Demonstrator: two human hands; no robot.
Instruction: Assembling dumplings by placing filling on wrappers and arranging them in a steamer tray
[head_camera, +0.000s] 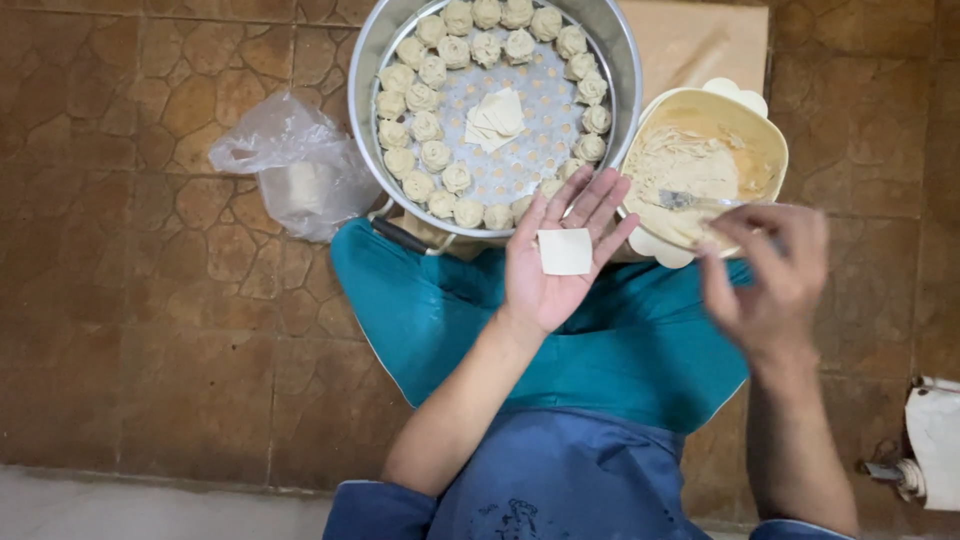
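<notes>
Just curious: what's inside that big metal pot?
The metal pot holds rings of shaped dumplings on a perforated tray, with square wrappers stacked mid-tray. Below the tray is hidden.

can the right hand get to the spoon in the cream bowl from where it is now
Probably yes. The right hand hangs just beside the cream bowl, and the spoon lies in the filling with its handle toward that hand; nothing sits between them.

Small square dough wrapper on the flat left hand; round perforated metal steamer tray behind it, cream plastic filling bowl right of the tray.
</notes>
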